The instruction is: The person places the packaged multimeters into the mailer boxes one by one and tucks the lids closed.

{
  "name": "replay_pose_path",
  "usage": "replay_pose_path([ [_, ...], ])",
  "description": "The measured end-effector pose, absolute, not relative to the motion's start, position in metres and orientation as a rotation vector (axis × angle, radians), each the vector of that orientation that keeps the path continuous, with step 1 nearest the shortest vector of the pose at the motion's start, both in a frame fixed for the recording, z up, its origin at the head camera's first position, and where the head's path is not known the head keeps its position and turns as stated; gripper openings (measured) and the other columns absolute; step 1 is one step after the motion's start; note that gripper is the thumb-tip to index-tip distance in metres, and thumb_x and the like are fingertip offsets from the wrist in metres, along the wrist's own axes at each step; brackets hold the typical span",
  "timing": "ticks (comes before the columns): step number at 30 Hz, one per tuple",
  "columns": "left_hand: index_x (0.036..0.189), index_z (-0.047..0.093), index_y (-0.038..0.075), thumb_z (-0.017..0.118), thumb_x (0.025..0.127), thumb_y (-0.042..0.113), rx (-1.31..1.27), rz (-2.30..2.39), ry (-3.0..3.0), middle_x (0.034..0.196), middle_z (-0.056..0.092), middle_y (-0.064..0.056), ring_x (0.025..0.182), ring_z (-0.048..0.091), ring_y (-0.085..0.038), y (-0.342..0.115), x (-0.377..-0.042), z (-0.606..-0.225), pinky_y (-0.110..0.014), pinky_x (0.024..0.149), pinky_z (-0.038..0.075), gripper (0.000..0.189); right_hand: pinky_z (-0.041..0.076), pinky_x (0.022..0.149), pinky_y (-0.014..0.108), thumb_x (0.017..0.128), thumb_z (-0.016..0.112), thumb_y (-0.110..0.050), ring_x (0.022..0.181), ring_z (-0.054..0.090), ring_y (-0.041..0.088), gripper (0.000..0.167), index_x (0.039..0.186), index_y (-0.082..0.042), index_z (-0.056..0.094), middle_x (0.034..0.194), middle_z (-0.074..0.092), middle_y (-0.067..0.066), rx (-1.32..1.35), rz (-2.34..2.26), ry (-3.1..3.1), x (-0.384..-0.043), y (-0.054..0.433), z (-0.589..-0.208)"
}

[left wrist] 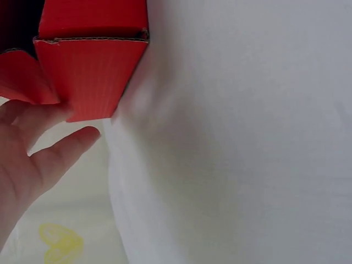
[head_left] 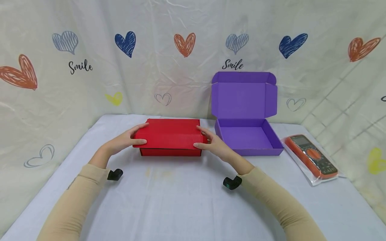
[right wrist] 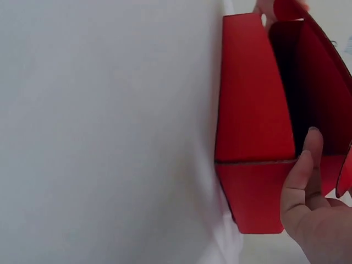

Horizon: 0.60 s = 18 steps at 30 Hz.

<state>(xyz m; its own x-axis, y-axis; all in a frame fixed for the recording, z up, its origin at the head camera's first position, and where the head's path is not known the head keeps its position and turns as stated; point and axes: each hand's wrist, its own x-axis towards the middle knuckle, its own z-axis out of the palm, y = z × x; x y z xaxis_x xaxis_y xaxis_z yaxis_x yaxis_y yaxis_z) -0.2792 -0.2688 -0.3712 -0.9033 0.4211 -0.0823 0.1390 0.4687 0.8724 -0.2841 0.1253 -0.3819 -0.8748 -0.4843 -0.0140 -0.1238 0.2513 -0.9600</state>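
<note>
A red cardboard box (head_left: 170, 152) sits on the white cloth, its lid (head_left: 170, 132) tilted down over it but raised at the front. Through the gap, the right wrist view shows the dark inside of the box; its contents cannot be made out. My left hand (head_left: 122, 142) holds the lid's left end, thumb on the top near the front corner. At the opposite end, my right hand (head_left: 218, 146) holds the lid with its thumb on top. Fingers (right wrist: 298, 181) of that hand reach in by the box's side wall.
A purple box (head_left: 248, 152) stands to the right with its lid up and nothing seen inside. Farther right lies an orange multimeter (head_left: 313, 154) in a clear plastic bag. Behind the table hangs a curtain (head_left: 193, 80) printed with hearts.
</note>
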Motion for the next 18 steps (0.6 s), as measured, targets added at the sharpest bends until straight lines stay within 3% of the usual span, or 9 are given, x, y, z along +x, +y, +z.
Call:
replay_pose_path([
  [9, 0.165, 0.018, 0.027, 0.069, 0.096, 0.04, 0.449, 1.382, 2.42, 0.17, 0.011, -0.011, 0.153, 0.012, -0.038, -0.2689, -0.2804, -0.3781, -0.068, 0.118, 0.016, 0.087, 0.033, 0.117, 0.054, 0.098, 0.072, -0.023, 0.153, 0.023, 0.037, 0.078, 0.163, -0.018, 0.03, 0.168, 0.021, 0.006, -0.626, -1.57, 2.272, -0.2856, 0.1307, -0.3858],
  [18, 0.166, 0.008, 0.022, 0.073, 0.092, 0.039, 0.416, 1.34, 2.399, 0.169, 0.011, -0.016, 0.152, 0.013, -0.041, -0.2668, -0.2796, -0.3795, -0.067, 0.118, 0.019, 0.1, 0.04, 0.11, 0.054, 0.1, 0.067, -0.031, 0.129, 0.057, 0.036, 0.076, 0.164, -0.023, 0.026, 0.168, 0.022, 0.006, -0.586, -1.465, 2.351, -0.286, 0.129, -0.3899],
])
